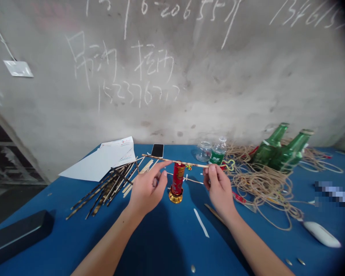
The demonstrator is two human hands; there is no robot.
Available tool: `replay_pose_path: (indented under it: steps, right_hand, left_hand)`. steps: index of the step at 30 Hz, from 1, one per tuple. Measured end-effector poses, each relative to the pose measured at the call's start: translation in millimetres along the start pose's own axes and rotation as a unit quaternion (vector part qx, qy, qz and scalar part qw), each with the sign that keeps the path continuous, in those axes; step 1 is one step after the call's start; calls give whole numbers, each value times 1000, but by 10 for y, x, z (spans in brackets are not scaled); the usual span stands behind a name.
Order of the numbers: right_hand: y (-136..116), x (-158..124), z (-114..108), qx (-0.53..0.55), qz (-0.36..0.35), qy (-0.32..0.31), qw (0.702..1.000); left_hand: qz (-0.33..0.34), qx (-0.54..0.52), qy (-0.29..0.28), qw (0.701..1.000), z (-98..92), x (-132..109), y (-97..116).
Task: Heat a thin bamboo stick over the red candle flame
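Note:
A thin wooden stick (pixel 189 164), scorched dark in patches, runs level across the top of a red candle (pixel 178 180) standing upright in a gold holder (pixel 175 197). My right hand (pixel 218 188) pinches the stick's pale right end. My left hand (pixel 148 188) is just left of the candle, its index fingertip at the stick and the thumb held apart; its other fingers are partly hidden. Whether the candle is lit, I cannot tell. Behind it, another thin stick (pixel 189 179) lies on the blue table (pixel 158 245).
Dark and pale sticks (pixel 112 189) are heaped at left beside white papers (pixel 103 161). A phone (pixel 157 150), glass jar (pixel 203 151) and plastic bottle (pixel 217 153) stand or lie toward the wall. Tangled cord (pixel 264 191) surrounds green bottles (pixel 290 153) at right.

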State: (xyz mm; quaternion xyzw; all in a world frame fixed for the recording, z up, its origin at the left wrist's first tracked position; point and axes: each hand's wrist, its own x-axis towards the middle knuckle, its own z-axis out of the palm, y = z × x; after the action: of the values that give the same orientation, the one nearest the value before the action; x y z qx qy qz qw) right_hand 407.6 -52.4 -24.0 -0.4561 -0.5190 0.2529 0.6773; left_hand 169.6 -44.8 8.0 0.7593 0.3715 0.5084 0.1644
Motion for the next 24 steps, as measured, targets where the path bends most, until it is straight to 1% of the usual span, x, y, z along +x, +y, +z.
replay_pose_path:
  steps: [3,14,19,24]
  right_hand:
    - [8,-12,7,-13,-4,-3,1000]
    - [52,-33,28,16,6,-1,1000]
    - [48,-48,23,8,6,-5,1000]
    - [48,-70,76,18,10,-7,1000]
  left_hand:
    - [8,13,-12,1000,17,-5,4]
    - [60,23,-2,998,39,-14,16]
    - [53,23,0,998,44,-17,7]
    - [53,25,25,998,24,-9,5]
